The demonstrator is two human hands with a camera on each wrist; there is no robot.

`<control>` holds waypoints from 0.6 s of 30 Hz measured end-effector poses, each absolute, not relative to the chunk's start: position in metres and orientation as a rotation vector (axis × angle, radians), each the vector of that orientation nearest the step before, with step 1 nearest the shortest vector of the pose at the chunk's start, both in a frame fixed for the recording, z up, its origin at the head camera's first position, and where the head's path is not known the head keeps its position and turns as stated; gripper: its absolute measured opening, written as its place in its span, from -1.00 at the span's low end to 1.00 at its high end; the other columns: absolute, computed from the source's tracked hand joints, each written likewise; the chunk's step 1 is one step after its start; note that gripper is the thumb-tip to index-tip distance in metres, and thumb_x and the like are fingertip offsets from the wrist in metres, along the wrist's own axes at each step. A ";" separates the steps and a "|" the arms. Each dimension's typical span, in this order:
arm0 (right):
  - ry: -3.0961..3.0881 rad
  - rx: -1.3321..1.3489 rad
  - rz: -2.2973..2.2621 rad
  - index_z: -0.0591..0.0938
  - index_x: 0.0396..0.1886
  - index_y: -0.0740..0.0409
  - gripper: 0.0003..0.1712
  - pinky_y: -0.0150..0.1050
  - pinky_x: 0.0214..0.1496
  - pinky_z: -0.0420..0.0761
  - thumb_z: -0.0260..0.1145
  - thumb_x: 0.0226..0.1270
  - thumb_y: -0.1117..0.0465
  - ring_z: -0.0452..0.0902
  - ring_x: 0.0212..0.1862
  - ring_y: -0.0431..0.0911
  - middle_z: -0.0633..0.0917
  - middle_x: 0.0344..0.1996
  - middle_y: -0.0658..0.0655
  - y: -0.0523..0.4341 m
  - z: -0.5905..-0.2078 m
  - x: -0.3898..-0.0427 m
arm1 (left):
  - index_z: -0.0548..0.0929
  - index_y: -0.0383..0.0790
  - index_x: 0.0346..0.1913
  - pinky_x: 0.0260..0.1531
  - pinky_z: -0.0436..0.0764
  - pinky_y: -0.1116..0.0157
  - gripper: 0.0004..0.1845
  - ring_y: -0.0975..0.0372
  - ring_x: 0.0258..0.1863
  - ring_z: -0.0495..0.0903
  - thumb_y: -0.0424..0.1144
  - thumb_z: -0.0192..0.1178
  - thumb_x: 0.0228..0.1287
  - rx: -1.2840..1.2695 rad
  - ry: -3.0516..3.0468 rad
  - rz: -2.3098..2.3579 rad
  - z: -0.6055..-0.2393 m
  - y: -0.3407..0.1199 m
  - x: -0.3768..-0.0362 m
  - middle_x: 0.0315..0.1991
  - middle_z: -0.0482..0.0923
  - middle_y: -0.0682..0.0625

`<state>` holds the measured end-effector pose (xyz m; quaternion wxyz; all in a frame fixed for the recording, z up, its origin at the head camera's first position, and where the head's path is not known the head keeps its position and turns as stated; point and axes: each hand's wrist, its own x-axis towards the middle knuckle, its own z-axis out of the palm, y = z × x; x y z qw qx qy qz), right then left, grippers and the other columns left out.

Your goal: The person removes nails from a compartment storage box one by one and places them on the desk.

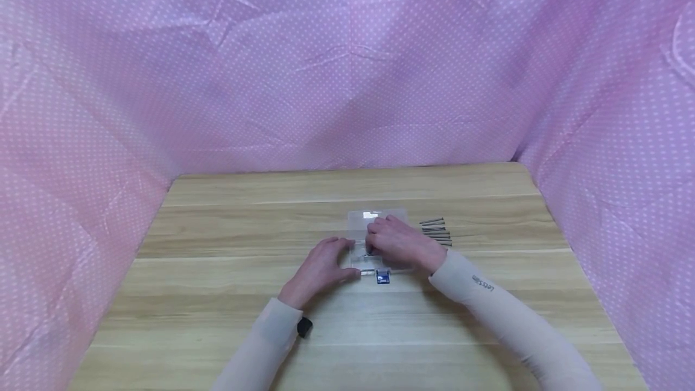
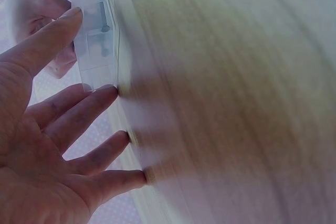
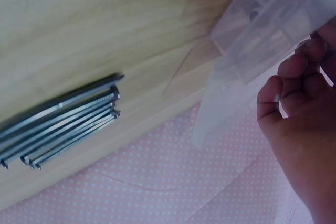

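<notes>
A clear plastic compartment box (image 1: 358, 261) lies on the table with its lid (image 1: 358, 220) raised at the back. My left hand (image 1: 323, 264) grips the box's left end, thumb at the front and index finger farther back. In the left wrist view its other fingertips touch the tabletop. My right hand (image 1: 399, 240) is over the box, fingers curled and pinching what looks like a nail (image 1: 368, 254), mostly hidden by the fingers. Through the box wall in the left wrist view, a nail (image 2: 103, 17) shows inside. A blue latch (image 1: 383, 277) is at the box's front.
Several long metal nails (image 1: 436, 232) lie side by side to the right of the box, near my right wrist. The wooden table (image 1: 233, 228) is enclosed by a pink dotted cloth (image 1: 347, 77) at the back and sides.
</notes>
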<state>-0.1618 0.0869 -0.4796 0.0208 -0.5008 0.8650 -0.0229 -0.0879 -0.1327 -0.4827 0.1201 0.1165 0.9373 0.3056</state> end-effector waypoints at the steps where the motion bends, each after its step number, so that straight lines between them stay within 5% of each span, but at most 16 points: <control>1: 2.681 -1.562 -0.064 0.77 -0.13 -0.10 -0.90 -0.22 -0.01 0.55 0.42 0.40 0.11 0.55 -0.13 -0.15 0.65 -0.25 -0.12 0.087 -0.479 -0.162 | 0.57 -0.20 0.36 0.44 0.35 -0.12 -0.26 -0.12 0.41 0.39 0.01 0.54 0.16 0.343 2.739 0.895 -0.483 -0.133 -0.088 0.33 0.54 -0.19; 18: 2.714 -1.642 -0.154 0.83 -0.01 -0.17 -0.76 -0.26 -0.09 0.47 0.47 0.35 0.10 0.41 -0.17 -0.17 0.60 -0.26 -0.11 0.097 -0.482 -0.164 | 0.57 -0.18 0.35 0.44 0.36 -0.11 -0.27 -0.09 0.41 0.40 0.02 0.54 0.17 0.323 2.737 0.859 -0.481 -0.133 -0.091 0.33 0.55 -0.17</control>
